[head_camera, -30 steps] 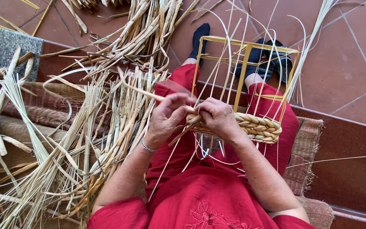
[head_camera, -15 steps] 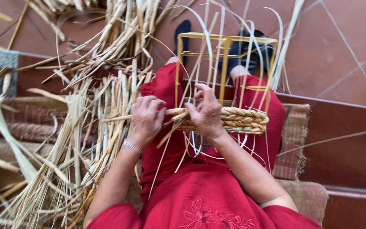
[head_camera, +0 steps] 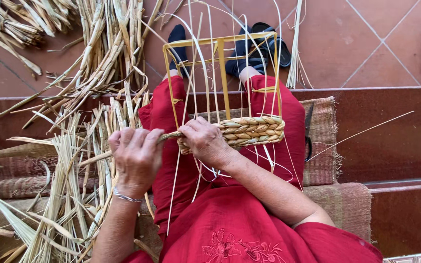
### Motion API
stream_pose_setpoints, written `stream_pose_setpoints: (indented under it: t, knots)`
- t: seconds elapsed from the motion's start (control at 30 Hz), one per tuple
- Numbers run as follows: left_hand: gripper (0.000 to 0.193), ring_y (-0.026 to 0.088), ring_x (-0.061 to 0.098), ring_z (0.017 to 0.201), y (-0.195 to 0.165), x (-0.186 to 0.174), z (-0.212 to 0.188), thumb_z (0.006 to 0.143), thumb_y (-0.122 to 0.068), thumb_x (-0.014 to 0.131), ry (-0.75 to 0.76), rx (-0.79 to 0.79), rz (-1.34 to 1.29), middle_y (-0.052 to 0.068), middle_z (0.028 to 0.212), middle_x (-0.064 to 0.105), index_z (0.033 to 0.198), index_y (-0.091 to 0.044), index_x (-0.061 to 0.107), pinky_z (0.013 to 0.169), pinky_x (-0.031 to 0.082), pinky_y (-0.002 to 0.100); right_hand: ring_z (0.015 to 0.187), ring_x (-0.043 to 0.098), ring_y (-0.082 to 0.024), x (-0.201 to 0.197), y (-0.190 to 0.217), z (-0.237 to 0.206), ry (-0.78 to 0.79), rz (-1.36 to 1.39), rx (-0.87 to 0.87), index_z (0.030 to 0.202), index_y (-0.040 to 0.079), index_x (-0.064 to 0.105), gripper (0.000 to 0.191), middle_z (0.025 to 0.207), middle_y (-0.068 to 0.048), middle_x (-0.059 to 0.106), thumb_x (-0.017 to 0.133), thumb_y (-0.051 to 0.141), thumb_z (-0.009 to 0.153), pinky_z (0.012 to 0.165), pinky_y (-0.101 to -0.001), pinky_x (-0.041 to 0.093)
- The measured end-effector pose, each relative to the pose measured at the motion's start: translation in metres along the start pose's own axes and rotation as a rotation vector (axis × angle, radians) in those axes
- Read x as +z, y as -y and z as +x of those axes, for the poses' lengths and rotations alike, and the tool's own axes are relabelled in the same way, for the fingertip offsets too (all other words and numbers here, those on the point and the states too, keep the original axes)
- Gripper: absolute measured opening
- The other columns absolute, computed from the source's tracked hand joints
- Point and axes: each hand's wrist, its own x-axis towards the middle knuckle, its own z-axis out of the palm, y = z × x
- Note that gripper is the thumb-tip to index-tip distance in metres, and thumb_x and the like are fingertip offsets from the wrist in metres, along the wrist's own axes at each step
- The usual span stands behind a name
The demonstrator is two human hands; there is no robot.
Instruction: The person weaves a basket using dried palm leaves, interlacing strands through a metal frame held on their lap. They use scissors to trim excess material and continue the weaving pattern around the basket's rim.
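- The left hand (head_camera: pixel 135 156) is closed around a twisted straw strand (head_camera: pixel 169 137), pulling it taut toward the weave.
- The right hand (head_camera: pixel 205 141) presses fingers shut on the plaited band (head_camera: pixel 249 130) at its left end.
- The band wraps a yellow frame (head_camera: pixel 220 63) standing on the red-clothed lap.
- Loose straw (head_camera: pixel 64 160) lies just left.
- Compared with half a second ago, the hands sit lower and further apart.

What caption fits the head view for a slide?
Seated person's left hand twists a straw strand while the right hand presses woven rows on a yellow frame.
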Motion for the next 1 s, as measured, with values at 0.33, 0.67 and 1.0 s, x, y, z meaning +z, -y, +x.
stream_pose_setpoints:
  t: [0.33, 0.67, 1.0]
  knots:
    - [0.011, 0.025, 0.063, 0.096, -0.002, 0.045, 0.025, 0.094, -0.014, 0.075, -0.051, -0.01, -0.282, 0.006, 0.095, 0.069, 0.105, -0.01, 0.075, 0.09, 0.046, 0.043, 0.089, 0.076, -0.027, -0.004, -0.015, 0.011, -0.033, 0.344, 0.333, 0.111, 0.002, 0.063, 0.015, 0.095, -0.015, 0.075, 0.065, 0.005, 0.097, 0.076, -0.0382, 0.059]
    - [0.016, 0.03, 0.072, 0.068, 0.006, 0.098, 0.061, 0.094, -0.018, 0.068, -0.006, -0.165, -0.581, 0.015, 0.079, 0.072, 0.087, -0.005, 0.063, 0.061, 0.057, 0.042, 0.085, 0.078, -0.018, -0.004, -0.023, 0.022, 0.041, 0.351, 0.388, 0.116, 0.002, 0.054, 0.016, 0.093, -0.012, 0.079, 0.061, 0.007, 0.102, 0.071, -0.0323, 0.061]
    - [0.023, 0.019, 0.069, 0.061, 0.011, 0.089, -0.022, 0.097, -0.022, 0.072, -0.049, -0.86, -0.769, 0.007, 0.07, 0.073, 0.083, -0.006, 0.063, 0.055, 0.054, 0.036, 0.068, 0.069, -0.011, 0.003, -0.026, 0.031, 0.001, 0.301, 0.433, 0.109, 0.003, 0.065, 0.011, 0.083, -0.006, 0.074, 0.066, 0.01, 0.101, 0.059, -0.0275, 0.057]
